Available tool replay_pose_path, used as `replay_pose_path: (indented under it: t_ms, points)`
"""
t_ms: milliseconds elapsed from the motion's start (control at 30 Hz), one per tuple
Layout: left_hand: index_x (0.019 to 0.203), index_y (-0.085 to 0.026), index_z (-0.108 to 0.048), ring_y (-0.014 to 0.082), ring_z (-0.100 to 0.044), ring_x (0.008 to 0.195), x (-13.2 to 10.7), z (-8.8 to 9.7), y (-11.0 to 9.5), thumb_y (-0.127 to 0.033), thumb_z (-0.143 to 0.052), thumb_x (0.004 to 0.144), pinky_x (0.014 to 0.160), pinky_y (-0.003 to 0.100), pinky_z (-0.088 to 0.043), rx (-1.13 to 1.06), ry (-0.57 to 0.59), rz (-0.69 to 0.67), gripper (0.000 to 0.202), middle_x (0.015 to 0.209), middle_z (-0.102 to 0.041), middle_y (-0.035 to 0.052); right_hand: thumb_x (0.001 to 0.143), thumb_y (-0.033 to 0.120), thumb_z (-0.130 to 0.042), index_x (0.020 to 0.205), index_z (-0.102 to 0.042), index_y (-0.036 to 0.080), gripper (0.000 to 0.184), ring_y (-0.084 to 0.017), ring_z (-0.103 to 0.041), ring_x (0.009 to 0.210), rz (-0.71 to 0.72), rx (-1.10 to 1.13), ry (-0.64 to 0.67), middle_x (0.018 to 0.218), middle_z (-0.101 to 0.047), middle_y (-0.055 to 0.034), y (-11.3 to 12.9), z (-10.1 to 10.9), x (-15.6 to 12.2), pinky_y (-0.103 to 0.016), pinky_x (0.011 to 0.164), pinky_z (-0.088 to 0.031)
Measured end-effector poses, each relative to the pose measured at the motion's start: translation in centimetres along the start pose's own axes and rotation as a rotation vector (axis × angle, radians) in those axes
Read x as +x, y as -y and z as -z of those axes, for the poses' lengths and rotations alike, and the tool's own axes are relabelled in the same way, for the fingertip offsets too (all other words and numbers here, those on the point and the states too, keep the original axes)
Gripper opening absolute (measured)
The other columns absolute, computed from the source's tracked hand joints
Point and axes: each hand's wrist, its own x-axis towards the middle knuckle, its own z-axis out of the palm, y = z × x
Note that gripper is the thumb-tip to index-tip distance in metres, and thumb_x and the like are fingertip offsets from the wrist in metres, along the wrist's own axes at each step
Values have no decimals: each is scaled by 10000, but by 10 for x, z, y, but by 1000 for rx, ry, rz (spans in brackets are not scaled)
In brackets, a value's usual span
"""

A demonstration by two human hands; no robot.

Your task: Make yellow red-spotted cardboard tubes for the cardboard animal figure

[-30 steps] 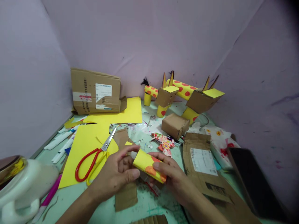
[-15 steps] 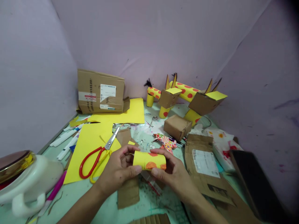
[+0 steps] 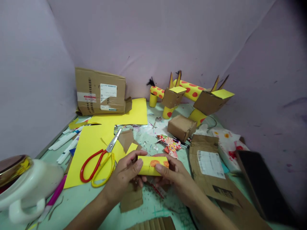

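Note:
Between both hands I hold a yellow paper tube [image 3: 150,169] with orange spots, lying sideways above the table. My left hand [image 3: 126,172] grips its left end, the thumb on top of the paper. At the other end, my right hand [image 3: 178,177] is closed round it, the thumb pressing near an orange spot. Scissors [image 3: 98,166] with one red and one yellow handle lie left of my left hand on yellow paper [image 3: 76,159]. Strips of brown cardboard [image 3: 131,199] are under and behind my hands.
At the back stand two spotted paper-tube animals [image 3: 157,92] [image 3: 192,91] with cardboard heads. A cardboard box [image 3: 100,91], a small brown block [image 3: 181,127], flattened cardboard [image 3: 203,143], a dark phone-like slab [image 3: 261,188], markers [image 3: 64,140] and a white mug [image 3: 43,179] surround the work area.
The tube has been turned in my hands, so its upper spot no longer shows and more plain yellow does. My left thumb has moved up onto it. The view has shifted slightly.

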Motion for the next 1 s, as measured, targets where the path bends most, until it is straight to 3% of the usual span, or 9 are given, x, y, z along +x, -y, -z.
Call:
replay_pose_path:
  t_ms: [100, 267, 600, 833, 933, 1000]
  points:
    - [1070, -128, -505, 111, -542, 464, -3, -4, 1, -475, -628, 732, 430, 195, -454, -29, -23, 7, 500, 544, -593, 0, 684, 473, -707, 964, -560, 172, 437, -127, -588, 567, 17, -2, -42, 747, -636, -24, 0, -2, -1, -194, 426, -468]
    - [1149, -131, -462, 106, -520, 381, -4, -11, 5, -485, -616, 736, 376, 199, -451, -50, -24, 26, 565, 496, -583, -18, 680, 458, -715, 957, -536, 170, 438, -97, -547, 408, -8, -14, -116, 607, -621, 9, -3, -5, -1, -185, 368, -438]
    - [1065, -134, -494, 113, -509, 311, -4, -18, 10, -513, -581, 749, 312, 179, -419, 78, -127, -75, 501, 428, -551, -41, 658, 461, -715, 899, -545, 147, 431, -96, -542, 402, 17, -62, -177, 620, -621, 2, 1, -13, -3, -198, 376, -442]
    - [1015, -178, -493, 97, -456, 326, -4, -14, 12, -596, -549, 725, 298, 163, -350, 29, -129, 27, 511, 462, -558, -34, 667, 423, -697, 876, -564, 150, 368, -109, -530, 481, 75, -172, -195, 680, -582, -1, 1, -14, -5, -224, 423, -454]
    - [873, -203, -494, 63, -342, 306, -7, -19, 12, -673, -392, 775, 294, 137, -240, 84, -218, 34, 491, 408, -448, -75, 717, 394, -662, 905, -567, 166, 311, -104, -499, 497, 130, -281, -174, 693, -569, 8, -7, -15, -7, -219, 442, -431]
    - [802, -207, -494, 67, -343, 354, -10, -25, 13, -672, -357, 793, 315, 147, -237, 156, -328, -15, 485, 461, -431, -73, 769, 390, -616, 953, -551, 184, 283, -112, -504, 526, 173, -351, -173, 710, -573, 9, -14, -16, -10, -222, 467, -428]
